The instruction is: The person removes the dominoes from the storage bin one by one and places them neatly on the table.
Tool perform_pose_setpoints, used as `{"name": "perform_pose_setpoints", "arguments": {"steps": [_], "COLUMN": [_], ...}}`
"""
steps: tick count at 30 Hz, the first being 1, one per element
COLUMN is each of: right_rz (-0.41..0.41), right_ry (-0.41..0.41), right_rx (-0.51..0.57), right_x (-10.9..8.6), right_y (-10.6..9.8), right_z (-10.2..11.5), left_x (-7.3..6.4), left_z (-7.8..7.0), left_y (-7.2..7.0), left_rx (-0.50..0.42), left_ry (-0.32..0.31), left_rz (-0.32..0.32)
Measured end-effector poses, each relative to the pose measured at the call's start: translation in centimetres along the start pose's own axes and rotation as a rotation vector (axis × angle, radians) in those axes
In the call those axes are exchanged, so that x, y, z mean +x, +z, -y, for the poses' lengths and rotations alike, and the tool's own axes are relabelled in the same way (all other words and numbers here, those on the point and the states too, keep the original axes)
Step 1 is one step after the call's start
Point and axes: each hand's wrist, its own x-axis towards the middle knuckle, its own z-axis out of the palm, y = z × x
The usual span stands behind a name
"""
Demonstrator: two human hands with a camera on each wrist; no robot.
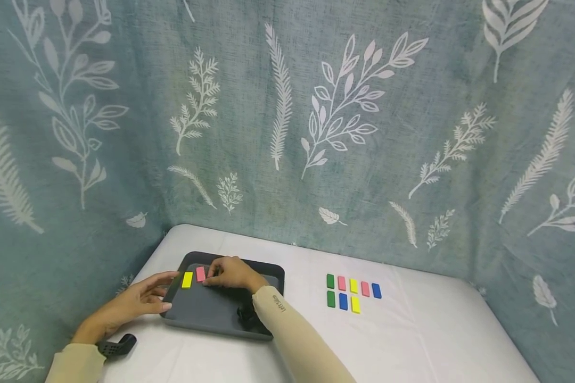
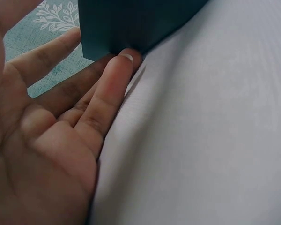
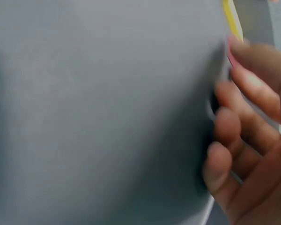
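A dark grey baking tray (image 1: 211, 316) stands on the white-covered table. In it, near the far left corner, lie a yellow block (image 1: 187, 280) and a pink block (image 1: 200, 274) side by side. My right hand (image 1: 232, 272) reaches over the tray, thumb and index finger pinching the pink block at its edge; the right wrist view shows the pink (image 3: 231, 57) between their tips. Fingers of my left hand (image 1: 141, 297) extend fairly straight along the tray's left side, touching its wall. From the left wrist, the tray's corner (image 2: 112, 28) appears right at the fingertips.
Right of the tray, two rows of small blocks lie on the table: green (image 1: 330, 281), pink (image 1: 342, 283), yellow (image 1: 353, 285) and blue (image 1: 376, 290) among them. A leaf-patterned curtain (image 1: 287, 133) hangs behind the table and along its left side.
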Motion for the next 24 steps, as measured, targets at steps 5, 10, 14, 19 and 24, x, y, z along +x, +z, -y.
{"name": "perform_pose_setpoints", "arguments": {"steps": [5,10,14,19,24], "right_rz": [0.04,-0.005,-0.022,-0.007,0.069], "right_ry": [0.002,0.057,0.059,0.033,0.02], "right_rx": [0.07,0.039,-0.022,-0.065,-0.084], "right_x": [-0.1,-0.1,0.1,0.3,0.5], "right_y": [-0.4,-0.1,0.4,0.4,0.2], "right_z": [-0.1,0.4,1.0,1.3,1.2], "left_x": [-0.1,-0.1,-0.1,-0.1,0.0], "left_z": [-0.1,0.1,0.2,0.3,0.3], "left_y": [0.0,0.0,0.0,0.0,-0.1], "left_rx": [0.022,0.02,0.014,0.01,0.013], "left_ry": [0.01,0.004,-0.014,0.007,0.019], "left_rz": [-0.005,-0.013,-0.017,0.003,0.011]}}
